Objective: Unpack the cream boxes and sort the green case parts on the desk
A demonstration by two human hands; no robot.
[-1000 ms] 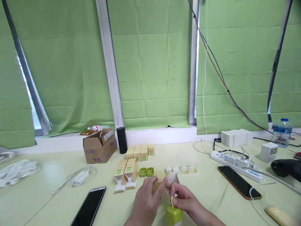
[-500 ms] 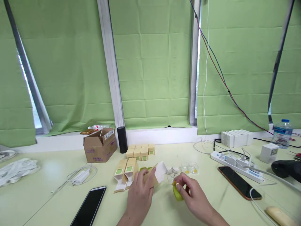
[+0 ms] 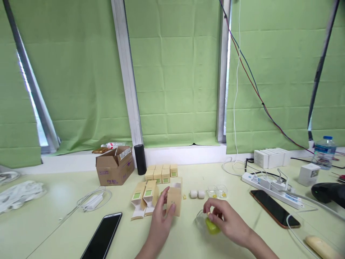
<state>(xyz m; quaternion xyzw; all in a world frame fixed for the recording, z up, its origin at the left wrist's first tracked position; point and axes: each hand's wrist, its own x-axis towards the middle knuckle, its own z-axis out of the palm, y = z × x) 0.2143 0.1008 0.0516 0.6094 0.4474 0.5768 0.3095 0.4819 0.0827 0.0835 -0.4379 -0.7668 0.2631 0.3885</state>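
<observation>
My left hand (image 3: 159, 222) is closed around a small kraft cardboard box (image 3: 174, 202), its flap raised at the back. In my right hand (image 3: 229, 217) a glossy yellow-green case (image 3: 212, 227) is pinched between thumb and fingers, low over the table. A clear plastic piece (image 3: 199, 222) sits just left of the case; whether my right hand also holds it I cannot tell. Beyond the hands are two short white cylinders (image 3: 197, 194), a small yellow piece (image 3: 184, 196) and clear containers with yellow bits (image 3: 217, 191). Two open kraft boxes (image 3: 144, 198) lie left of my left hand.
Several closed kraft boxes (image 3: 161, 174) stand behind, near a brown carton (image 3: 114, 167) and a black cylinder (image 3: 140, 159). One phone (image 3: 102, 235) lies at front left, another (image 3: 273, 208) at right beside a power strip (image 3: 271, 190). A cabled adapter (image 3: 93, 202) lies left.
My left hand has turned the kraft box more upright. My right hand has shifted right with the yellow-green case, and the white cylinders now show plainly.
</observation>
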